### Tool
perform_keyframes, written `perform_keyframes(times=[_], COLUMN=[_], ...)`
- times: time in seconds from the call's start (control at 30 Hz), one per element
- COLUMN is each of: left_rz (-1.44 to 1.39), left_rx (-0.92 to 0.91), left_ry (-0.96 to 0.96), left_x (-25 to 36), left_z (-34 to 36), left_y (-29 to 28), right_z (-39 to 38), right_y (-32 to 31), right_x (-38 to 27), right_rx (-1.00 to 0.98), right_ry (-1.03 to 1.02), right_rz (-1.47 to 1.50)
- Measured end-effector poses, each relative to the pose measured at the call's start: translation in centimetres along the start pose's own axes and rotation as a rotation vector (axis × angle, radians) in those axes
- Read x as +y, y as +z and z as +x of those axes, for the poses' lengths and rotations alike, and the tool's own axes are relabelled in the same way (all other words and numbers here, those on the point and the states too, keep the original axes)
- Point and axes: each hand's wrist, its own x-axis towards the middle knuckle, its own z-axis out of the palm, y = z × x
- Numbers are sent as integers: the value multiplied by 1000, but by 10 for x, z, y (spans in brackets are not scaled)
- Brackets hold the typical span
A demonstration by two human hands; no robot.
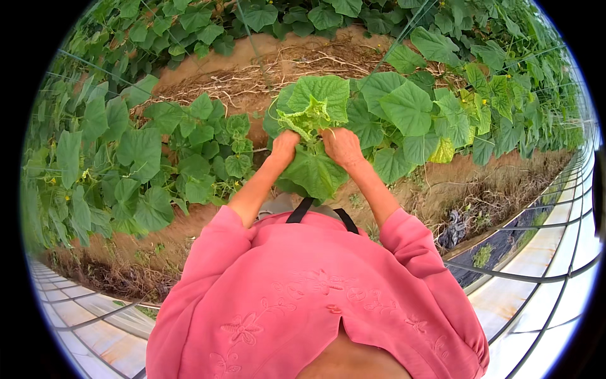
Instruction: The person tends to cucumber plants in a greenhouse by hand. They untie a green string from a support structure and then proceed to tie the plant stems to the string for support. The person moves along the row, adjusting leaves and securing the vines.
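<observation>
A leafy vine plant [312, 170] with broad green leaves and a pale, crinkled young top [306, 117] is at the centre, between my hands. My left hand [284, 146] is closed on the plant's left side, its fingertips hidden among the leaves. On the other side, my right hand [341, 146] has curled fingers gripping the plant just below the young top. The exact part held by each hand is too hidden to tell.
Vines [139, 151] flank me, with some yellowing leaves [442, 150] at right. Thin strings [404, 36] run up from the row. Bare soil and dry stems [208, 76] lie beyond. Behind me curve metal bars [536, 278] and whitish sheeting [549, 322].
</observation>
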Motion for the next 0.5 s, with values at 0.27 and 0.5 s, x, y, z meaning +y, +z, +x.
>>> perform_keyframes(times=[0.27,0.5], left_rz=[-8,-16], left_rx=[-162,-308], left_ry=[-301,-400], left_x=[31,30], left_z=[13,16], left_y=[-17,-29], right_z=[-8,-1], right_y=[-5,5], right_x=[-27,-34], right_rx=[337,435], right_ry=[-93,-115], right_rz=[414,561])
